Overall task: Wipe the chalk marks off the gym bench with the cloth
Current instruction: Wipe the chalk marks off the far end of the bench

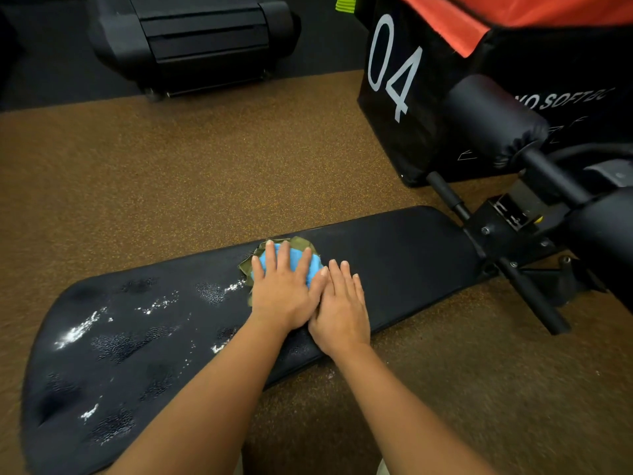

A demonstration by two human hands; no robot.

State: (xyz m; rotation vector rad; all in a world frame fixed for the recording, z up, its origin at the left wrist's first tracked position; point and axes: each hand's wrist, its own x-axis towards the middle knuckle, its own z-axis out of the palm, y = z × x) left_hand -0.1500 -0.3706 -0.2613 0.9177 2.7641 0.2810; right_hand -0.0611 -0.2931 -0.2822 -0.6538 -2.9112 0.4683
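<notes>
A black padded gym bench (394, 262) runs across the view from lower left to right. White chalk marks (78, 330) speckle its left half, with more streaks near the middle (236, 286). A bunched blue and olive cloth (297, 257) lies on the pad's middle. My left hand (284, 289) presses flat on the cloth with straight fingers. My right hand (339, 303) rests flat on the pad just right of it, its fingers touching the left hand's edge.
The bench frame with black bars and foam rollers (493, 121) stands at the right. A black soft box marked 04 (404, 97) sits behind it. A black treadmill (205, 39) is at the back. Brown speckled floor (171, 173) surrounds the bench.
</notes>
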